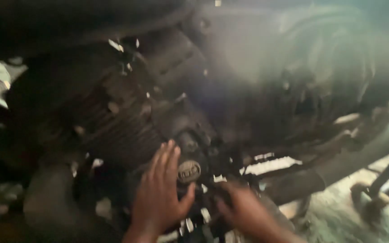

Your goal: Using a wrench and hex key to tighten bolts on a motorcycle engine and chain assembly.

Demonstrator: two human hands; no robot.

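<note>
Two hands work low on a motorcycle engine (127, 121). The left hand (160, 193) lies flat, fingers open, beside the round engine cover (188, 171). The right hand (244, 209), just right of that cover, is blurred; its grip cannot be told. Steadying the engine case with the flat hand seems wise.

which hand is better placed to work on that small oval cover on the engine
Left, probably. The left hand lies flat beside the oval cover, its thumb close under it. The right hand sits lower and further off, blurred.
</note>
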